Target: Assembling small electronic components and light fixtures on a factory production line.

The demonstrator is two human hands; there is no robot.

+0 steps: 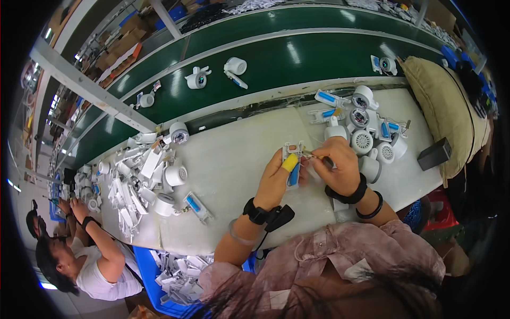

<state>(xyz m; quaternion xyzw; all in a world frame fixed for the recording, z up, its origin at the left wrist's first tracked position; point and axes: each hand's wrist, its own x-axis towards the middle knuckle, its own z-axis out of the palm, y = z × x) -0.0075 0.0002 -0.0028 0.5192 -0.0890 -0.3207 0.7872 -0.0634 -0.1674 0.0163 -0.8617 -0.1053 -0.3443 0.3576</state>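
My left hand (272, 181) holds a white plastic housing (290, 148) upright above the table, with a blue cylindrical battery (293, 178) lying in it. Yellow tape or a finger cover (290, 162) wraps the left thumb. My right hand (340, 166) is closed beside the housing's upper end, its fingertips pinched around something small and thin that I cannot make out. Just beyond the right hand stands a cluster of round white fan-like units (362, 142) and open housings with blue batteries (390, 127). Another open housing with a blue battery (197, 206) lies left of my hands.
A large heap of white plastic parts (127, 196) covers the table's left side. A blue crate (146, 271) of white pieces stands below the near edge. Beyond runs a green conveyor (159, 80) carrying several units. A cushion (441, 111) and black box (434, 154) sit right. Co-workers (101, 255) work at left.
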